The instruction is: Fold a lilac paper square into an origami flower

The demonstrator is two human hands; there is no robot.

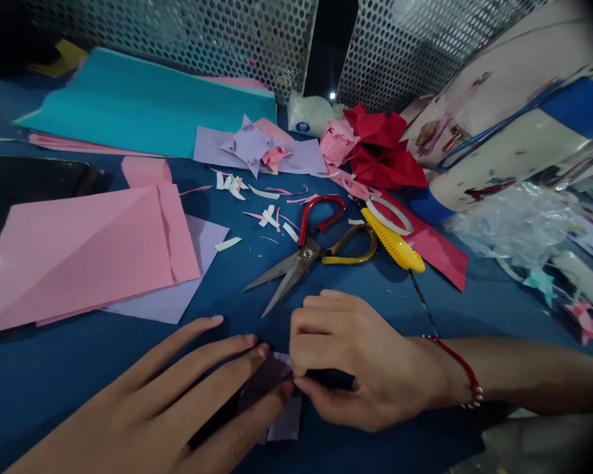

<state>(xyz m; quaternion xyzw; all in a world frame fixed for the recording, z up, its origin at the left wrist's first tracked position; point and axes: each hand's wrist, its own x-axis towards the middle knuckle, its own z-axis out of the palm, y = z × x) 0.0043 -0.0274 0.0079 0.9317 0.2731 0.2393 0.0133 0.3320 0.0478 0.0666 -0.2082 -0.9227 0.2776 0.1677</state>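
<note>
We see 1 dim view with a cool cast. A small white light glints near the top centre, and glare burns white at the left edge. Soft shadows lie beneath both hands (358,362). Fine detail looks smeared, and we find the corners dark and stretched.

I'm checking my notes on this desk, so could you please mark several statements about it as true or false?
1. The scissors lie open. True.
2. The left hand rests on the teal paper. False: its fingers are on the small purple paper.
3. The yellow tool lies to the right of the scissors. True.
4. The red bracelet is on the left wrist. False: it is on the right hand's wrist.
</note>
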